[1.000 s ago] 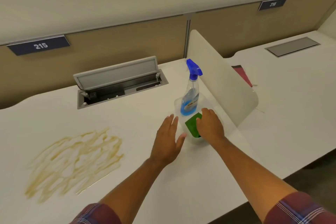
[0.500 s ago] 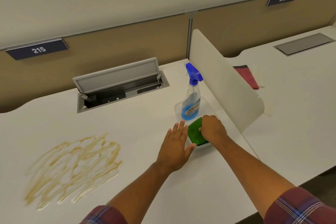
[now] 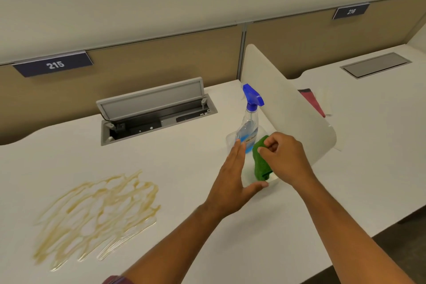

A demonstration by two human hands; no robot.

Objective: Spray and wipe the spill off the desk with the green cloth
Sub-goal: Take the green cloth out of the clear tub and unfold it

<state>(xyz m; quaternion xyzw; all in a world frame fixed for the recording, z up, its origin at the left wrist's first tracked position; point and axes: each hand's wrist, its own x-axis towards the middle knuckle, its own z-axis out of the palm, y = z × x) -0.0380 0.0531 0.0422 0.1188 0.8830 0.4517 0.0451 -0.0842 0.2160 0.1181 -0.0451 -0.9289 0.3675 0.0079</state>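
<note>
Green cloth [image 3: 261,159] hangs pinched in the right hand [image 3: 284,159] at centre frame; left hand [image 3: 232,177], fingers spread and empty, is nearer the spill [image 3: 96,212] at lower left.

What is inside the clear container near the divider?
The spray bottle stands inside the clear container. The right hand lifts the green cloth from it. The container's floor is mostly hidden by hands.

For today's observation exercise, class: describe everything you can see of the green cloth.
The green cloth is a bright green, nubbly-looking fabric, bunched and hanging folded, not spread flat. The right hand pinches its upper edge, lifting it over the clear plastic tub; whether its lower end touches the tub is unclear. It hangs beside the blue-capped clear spray bottle, far from the yellowish spill.
</note>
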